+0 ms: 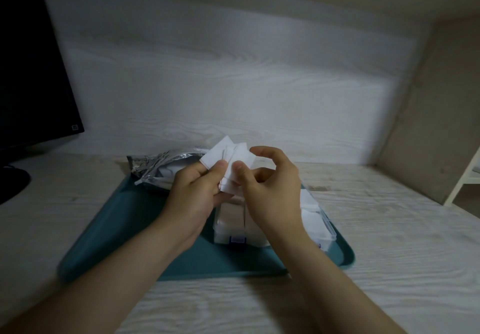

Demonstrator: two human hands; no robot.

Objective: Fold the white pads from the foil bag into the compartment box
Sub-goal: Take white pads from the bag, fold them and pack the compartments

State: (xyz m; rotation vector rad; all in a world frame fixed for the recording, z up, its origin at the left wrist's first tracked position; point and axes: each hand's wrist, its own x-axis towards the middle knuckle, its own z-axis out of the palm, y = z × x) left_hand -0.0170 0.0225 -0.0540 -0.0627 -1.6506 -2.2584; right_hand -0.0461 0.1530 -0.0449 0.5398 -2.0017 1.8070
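Observation:
Both hands hold a small bunch of white pads [230, 157] in the air above the teal tray [124, 219]. My left hand [196, 193] grips the bunch from the left with thumb on top. My right hand [270, 185] pinches its right side with the thumb, the other fingers curled above. The crumpled foil bag [161, 167] lies on the tray's far left corner with white pads showing at its mouth. Below my hands stands the clear compartment box [319, 219], holding white pads in its compartments and partly hidden by my wrists.
A dark monitor [31, 73] stands at the far left on the pale wood-grain desk [389, 229]. A wood-grain wall panel rises behind the tray. A white shelf frame [465, 183] shows at the right edge.

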